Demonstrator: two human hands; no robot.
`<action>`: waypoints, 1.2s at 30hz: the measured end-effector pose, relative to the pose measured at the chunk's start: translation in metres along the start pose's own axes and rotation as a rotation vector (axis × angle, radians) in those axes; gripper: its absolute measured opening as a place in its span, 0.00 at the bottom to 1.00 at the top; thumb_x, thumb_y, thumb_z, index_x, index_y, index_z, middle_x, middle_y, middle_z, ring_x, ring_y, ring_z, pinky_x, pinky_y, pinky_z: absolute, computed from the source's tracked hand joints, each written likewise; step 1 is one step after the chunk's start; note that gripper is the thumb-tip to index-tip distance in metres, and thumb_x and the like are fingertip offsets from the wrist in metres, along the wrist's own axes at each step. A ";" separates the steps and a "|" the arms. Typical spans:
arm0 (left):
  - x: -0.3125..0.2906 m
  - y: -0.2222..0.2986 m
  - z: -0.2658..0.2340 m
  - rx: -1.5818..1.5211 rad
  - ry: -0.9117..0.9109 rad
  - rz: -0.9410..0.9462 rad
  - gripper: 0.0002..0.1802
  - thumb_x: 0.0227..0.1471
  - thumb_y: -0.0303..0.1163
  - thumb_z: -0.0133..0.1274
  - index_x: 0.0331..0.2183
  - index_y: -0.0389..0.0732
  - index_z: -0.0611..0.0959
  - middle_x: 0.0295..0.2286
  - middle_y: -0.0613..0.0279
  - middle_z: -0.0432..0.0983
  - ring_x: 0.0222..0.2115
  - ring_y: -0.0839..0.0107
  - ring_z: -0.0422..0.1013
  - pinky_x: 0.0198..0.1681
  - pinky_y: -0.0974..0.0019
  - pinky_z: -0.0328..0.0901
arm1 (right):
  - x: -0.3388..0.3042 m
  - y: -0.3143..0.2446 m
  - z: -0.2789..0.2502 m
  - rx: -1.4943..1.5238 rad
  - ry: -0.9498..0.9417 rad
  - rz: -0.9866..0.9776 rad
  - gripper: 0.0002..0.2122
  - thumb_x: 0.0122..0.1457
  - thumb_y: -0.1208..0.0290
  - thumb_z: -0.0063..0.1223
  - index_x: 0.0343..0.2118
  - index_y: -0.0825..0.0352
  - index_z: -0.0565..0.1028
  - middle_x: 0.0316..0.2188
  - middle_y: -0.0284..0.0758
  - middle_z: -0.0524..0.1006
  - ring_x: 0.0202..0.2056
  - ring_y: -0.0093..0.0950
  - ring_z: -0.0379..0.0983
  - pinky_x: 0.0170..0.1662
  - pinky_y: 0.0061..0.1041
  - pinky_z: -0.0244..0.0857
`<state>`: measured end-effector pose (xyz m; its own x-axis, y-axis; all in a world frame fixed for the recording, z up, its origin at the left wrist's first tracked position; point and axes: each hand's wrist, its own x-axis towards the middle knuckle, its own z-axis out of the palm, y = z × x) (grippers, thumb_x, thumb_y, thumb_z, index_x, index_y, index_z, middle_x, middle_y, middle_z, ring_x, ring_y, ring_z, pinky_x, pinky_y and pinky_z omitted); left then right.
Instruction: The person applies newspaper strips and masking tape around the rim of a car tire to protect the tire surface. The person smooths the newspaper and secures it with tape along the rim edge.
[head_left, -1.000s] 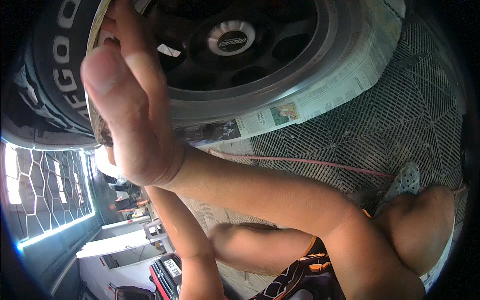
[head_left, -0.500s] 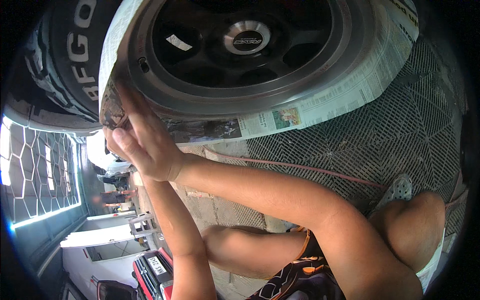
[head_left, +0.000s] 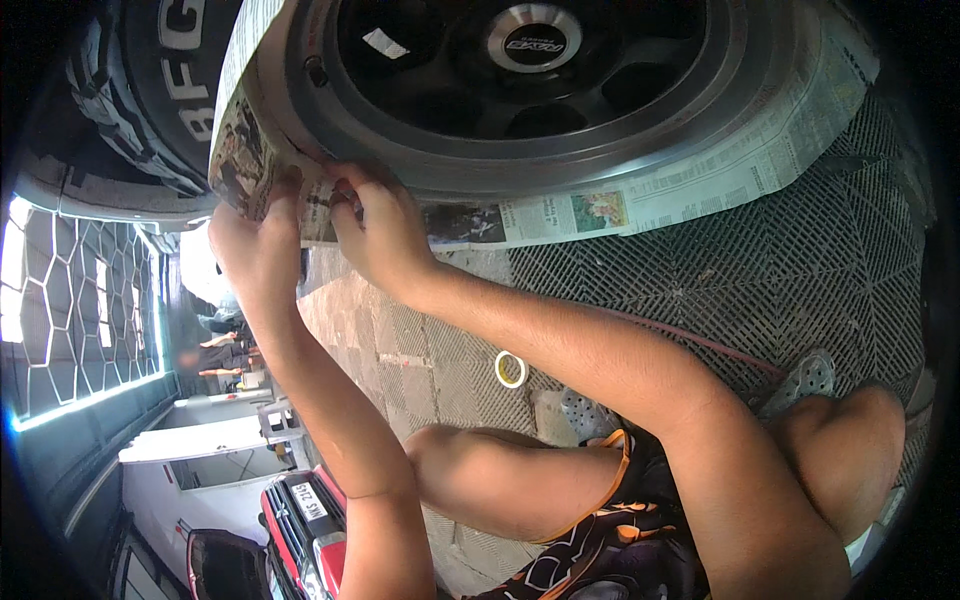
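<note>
A dark wheel (head_left: 440, 140) with a grey lip and silver centre cap stands in front of me. Newspaper (head_left: 690, 200) lines the outside of its rim in a curved band. My left hand (head_left: 255, 245) grips the paper's lower left edge, the thumb on the printed face and the other fingers hidden behind. Just to its right, my right hand (head_left: 385, 235) has its fingers curled in a pinch against the newspaper beside the rim lip. Whether it holds paper or a piece of tape there is too small to tell.
A black tire (head_left: 175, 100) with white lettering is at upper left. On the tiled floor lie a roll of tape (head_left: 499, 372) and a reddish hose (head_left: 700, 348). My feet in grey perforated clogs (head_left: 808, 378) are at lower right. A red car (head_left: 325, 515) and another person (head_left: 222, 356) are farther back.
My hands, overlapping before, are now apart, the right one shifted right along the rim. The view has shifted, raising the wheel in the picture and bringing the tape roll into sight.
</note>
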<state>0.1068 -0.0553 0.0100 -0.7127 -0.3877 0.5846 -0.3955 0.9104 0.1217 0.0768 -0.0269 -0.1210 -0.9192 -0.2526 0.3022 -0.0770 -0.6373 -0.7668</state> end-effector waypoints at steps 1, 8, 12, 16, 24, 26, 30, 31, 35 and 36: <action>0.000 -0.001 0.000 0.007 0.021 0.042 0.14 0.54 0.32 0.65 0.39 0.31 0.87 0.30 0.58 0.86 0.31 0.76 0.75 0.39 0.67 0.69 | 0.000 0.000 0.004 -0.076 0.061 -0.056 0.15 0.61 0.75 0.52 0.50 0.73 0.76 0.41 0.46 0.81 0.43 0.41 0.79 0.49 0.37 0.70; -0.002 -0.014 0.011 0.042 0.150 0.091 0.12 0.54 0.32 0.65 0.38 0.34 0.88 0.30 0.54 0.87 0.31 0.71 0.80 0.38 0.65 0.70 | 0.018 -0.012 0.017 0.742 0.066 0.898 0.07 0.63 0.69 0.54 0.39 0.65 0.80 0.32 0.33 0.82 0.31 0.29 0.78 0.37 0.35 0.72; -0.002 -0.012 0.009 0.051 0.155 0.101 0.12 0.53 0.31 0.65 0.38 0.34 0.89 0.31 0.53 0.87 0.32 0.69 0.81 0.39 0.65 0.70 | 0.024 -0.014 0.007 0.884 -0.045 0.904 0.08 0.64 0.65 0.58 0.38 0.62 0.81 0.33 0.30 0.82 0.33 0.21 0.77 0.38 0.29 0.69; -0.001 -0.010 0.010 0.047 0.155 0.066 0.12 0.53 0.32 0.66 0.38 0.34 0.89 0.31 0.53 0.87 0.32 0.68 0.82 0.40 0.64 0.71 | 0.026 -0.014 0.008 0.955 -0.073 0.871 0.07 0.63 0.65 0.61 0.38 0.61 0.82 0.33 0.28 0.82 0.34 0.21 0.77 0.40 0.25 0.67; -0.002 -0.013 0.014 0.064 0.234 0.126 0.18 0.52 0.38 0.69 0.38 0.32 0.89 0.34 0.57 0.88 0.35 0.72 0.81 0.42 0.66 0.70 | 0.030 -0.003 0.011 0.971 -0.124 0.853 0.05 0.62 0.66 0.63 0.38 0.58 0.81 0.34 0.26 0.79 0.38 0.21 0.76 0.48 0.28 0.64; 0.000 -0.014 0.016 0.080 0.272 0.131 0.18 0.51 0.38 0.70 0.38 0.32 0.89 0.34 0.57 0.88 0.35 0.72 0.81 0.42 0.66 0.71 | 0.030 -0.001 0.013 0.964 -0.112 0.850 0.05 0.62 0.66 0.63 0.38 0.59 0.81 0.34 0.27 0.80 0.37 0.20 0.76 0.45 0.27 0.65; 0.003 -0.016 0.017 0.228 0.306 0.165 0.16 0.52 0.35 0.69 0.38 0.32 0.89 0.34 0.57 0.88 0.35 0.73 0.81 0.42 0.67 0.71 | 0.032 0.003 0.016 0.983 -0.105 0.841 0.06 0.61 0.67 0.62 0.37 0.61 0.82 0.32 0.29 0.82 0.34 0.20 0.77 0.38 0.24 0.68; 0.003 -0.016 0.017 0.190 0.293 0.158 0.16 0.52 0.34 0.69 0.39 0.32 0.89 0.34 0.57 0.88 0.35 0.73 0.81 0.42 0.67 0.71 | 0.032 0.004 0.017 0.981 -0.107 0.856 0.06 0.60 0.67 0.63 0.37 0.61 0.82 0.31 0.29 0.82 0.34 0.20 0.77 0.38 0.24 0.68; 0.003 -0.013 0.018 0.109 0.290 0.166 0.15 0.52 0.30 0.68 0.40 0.32 0.89 0.34 0.56 0.88 0.36 0.72 0.82 0.42 0.67 0.71 | 0.035 0.007 0.015 0.987 -0.147 0.833 0.06 0.60 0.66 0.63 0.37 0.60 0.82 0.32 0.28 0.82 0.35 0.21 0.77 0.39 0.24 0.68; 0.003 -0.012 0.019 0.097 0.291 0.169 0.15 0.52 0.30 0.68 0.40 0.31 0.89 0.34 0.55 0.88 0.36 0.72 0.82 0.42 0.67 0.71 | 0.036 0.008 0.014 0.986 -0.161 0.824 0.06 0.61 0.66 0.62 0.38 0.60 0.82 0.33 0.28 0.82 0.36 0.21 0.77 0.42 0.26 0.67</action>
<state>0.0982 -0.0706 -0.0047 -0.5832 -0.1621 0.7960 -0.3486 0.9350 -0.0650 0.0486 -0.0507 -0.1081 -0.4976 -0.8653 0.0602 0.8649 -0.5002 -0.0411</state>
